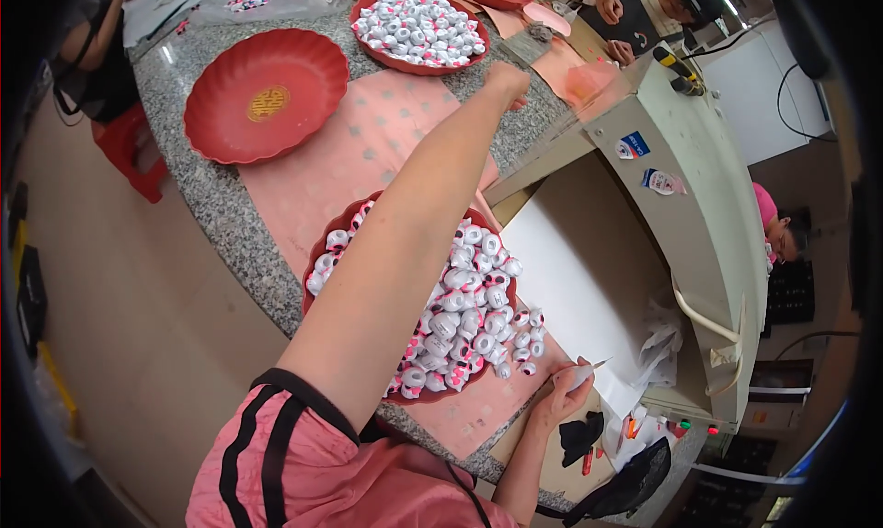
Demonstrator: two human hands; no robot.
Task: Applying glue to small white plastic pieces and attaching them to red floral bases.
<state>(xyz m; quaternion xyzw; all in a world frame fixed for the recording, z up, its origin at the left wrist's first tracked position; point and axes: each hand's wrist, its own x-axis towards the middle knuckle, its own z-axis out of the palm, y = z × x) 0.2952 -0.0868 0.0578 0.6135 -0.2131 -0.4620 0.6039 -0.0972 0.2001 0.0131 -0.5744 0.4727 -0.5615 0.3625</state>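
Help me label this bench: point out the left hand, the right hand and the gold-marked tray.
Left hand (506,83): head view, middle of the hand.
Right hand (558,402): head view, middle of the hand.
Gold-marked tray (308,73): head view, bare red inside, beside the gold mark.

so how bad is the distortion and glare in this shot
Head view: strong fisheye bend along the granite counter and beige cabinet, black corners; same view: a bright light strip glares upper right, nearby white pieces look distinct.
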